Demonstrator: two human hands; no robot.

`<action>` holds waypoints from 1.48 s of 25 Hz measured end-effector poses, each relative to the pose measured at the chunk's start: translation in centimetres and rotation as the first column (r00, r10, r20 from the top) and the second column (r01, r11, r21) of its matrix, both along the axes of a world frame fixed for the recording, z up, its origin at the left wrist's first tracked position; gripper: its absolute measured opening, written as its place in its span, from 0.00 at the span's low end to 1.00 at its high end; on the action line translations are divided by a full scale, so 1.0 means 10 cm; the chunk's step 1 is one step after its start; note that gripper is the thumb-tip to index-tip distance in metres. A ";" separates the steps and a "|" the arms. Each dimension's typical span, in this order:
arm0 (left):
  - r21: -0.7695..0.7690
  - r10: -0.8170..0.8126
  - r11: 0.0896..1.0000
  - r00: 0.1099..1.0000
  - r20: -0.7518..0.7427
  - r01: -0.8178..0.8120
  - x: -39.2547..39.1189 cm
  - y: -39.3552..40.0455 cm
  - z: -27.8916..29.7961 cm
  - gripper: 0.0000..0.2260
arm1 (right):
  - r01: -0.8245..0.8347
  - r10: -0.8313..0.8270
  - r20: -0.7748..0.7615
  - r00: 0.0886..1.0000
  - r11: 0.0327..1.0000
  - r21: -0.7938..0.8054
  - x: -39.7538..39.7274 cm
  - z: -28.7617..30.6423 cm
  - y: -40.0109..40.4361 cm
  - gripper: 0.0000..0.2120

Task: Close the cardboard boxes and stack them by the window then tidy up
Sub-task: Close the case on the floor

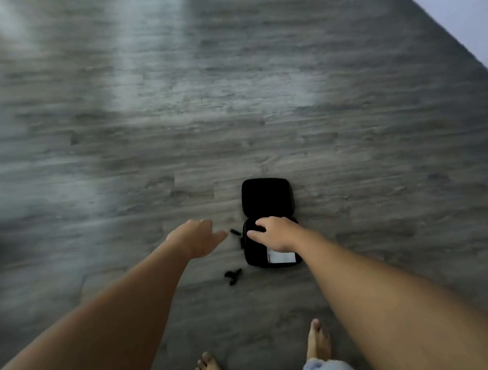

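No cardboard boxes show in this view, so the moment reads as the tidying part of the task: a black zip case (268, 211) lies splayed open on the grey wood floor (125, 133), its lid half flat toward twelve o'clock and its base half nearer the person. The right hand (277, 233) reaches down over the base half, fingers spread and loosely bent; whether they already touch the case cannot be told through the blur. It seems placed to steady the case or put something in. The left hand (199, 237) hangs at nine o'clock of the case with relaxed fingers, holding nothing, its thumb pointing at a small black piece (235, 232) lying just beside the case's edge — probably the next thing to gather. A white card (281, 257) sits in the base at the six o'clock end. A small black three-pronged part (232, 276) lies loose at seven o'clock of the case, near but apart — it too likely belongs inside. Bare feet (318, 340) stand at six o'clock, and a pale wall (469, 24) crosses the far corner at two o'clock. Nothing blocks either reach.
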State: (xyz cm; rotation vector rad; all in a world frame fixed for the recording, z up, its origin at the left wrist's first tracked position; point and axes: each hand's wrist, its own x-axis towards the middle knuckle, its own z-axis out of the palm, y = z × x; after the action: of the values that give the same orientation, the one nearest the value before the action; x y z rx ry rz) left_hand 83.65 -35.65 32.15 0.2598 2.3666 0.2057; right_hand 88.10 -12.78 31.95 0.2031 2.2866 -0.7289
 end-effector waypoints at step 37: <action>0.126 -0.197 0.971 0.978 -0.071 0.205 0.43 0.25 -5.35 0.15 | -0.305 0.591 -0.321 0.740 0.720 0.623 -0.76 -5.33 -0.47 0.09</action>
State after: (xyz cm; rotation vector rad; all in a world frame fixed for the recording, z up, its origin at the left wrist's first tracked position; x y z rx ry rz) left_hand 87.96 -33.15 -21.32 0.5744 2.3668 0.2622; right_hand 80.47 -17.45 -21.39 -0.3660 2.8321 0.1840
